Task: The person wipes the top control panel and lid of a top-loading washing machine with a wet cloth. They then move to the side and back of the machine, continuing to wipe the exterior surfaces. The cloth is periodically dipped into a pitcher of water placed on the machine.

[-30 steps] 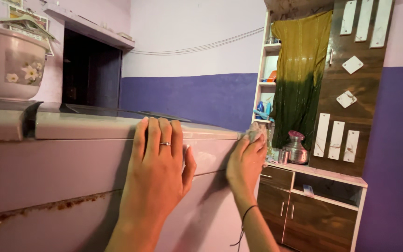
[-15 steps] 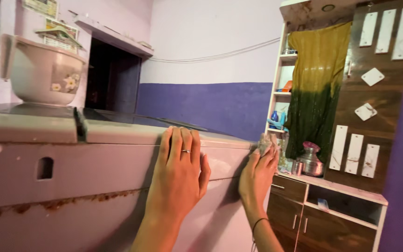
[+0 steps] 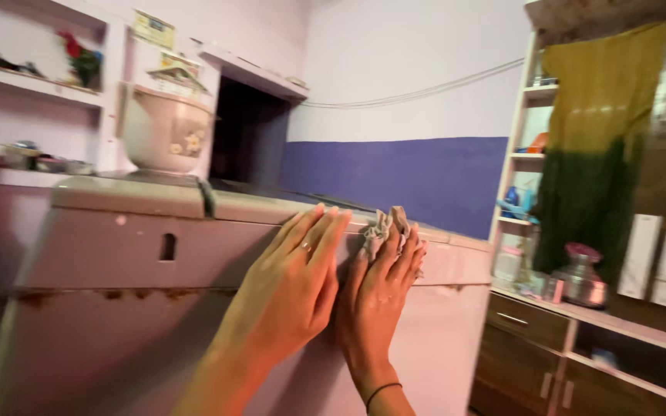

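Observation:
A pale pink fridge (image 3: 117, 254) fills the lower left, with rust stains along the seam between its two doors. My left hand (image 3: 290, 300), a ring on one finger, lies flat against the fridge front with nothing in it. My right hand (image 3: 379, 296), a dark band at the wrist, presses a small crumpled grey cloth (image 3: 385, 226) against the fridge just below its top edge. The two hands sit side by side and touch.
A pink flowered pot (image 3: 165, 135) stands on the fridge top. Wall shelves (image 3: 32, 85) with small items are at the left. On the right is a wooden cabinet (image 3: 572, 339) with a metal pot (image 3: 580, 277), and a yellow-green cloth (image 3: 603, 146) hangs above it.
My right hand has slid left with the cloth until it meets my left hand. The view has swung, showing more of the fridge's left side and the shelves.

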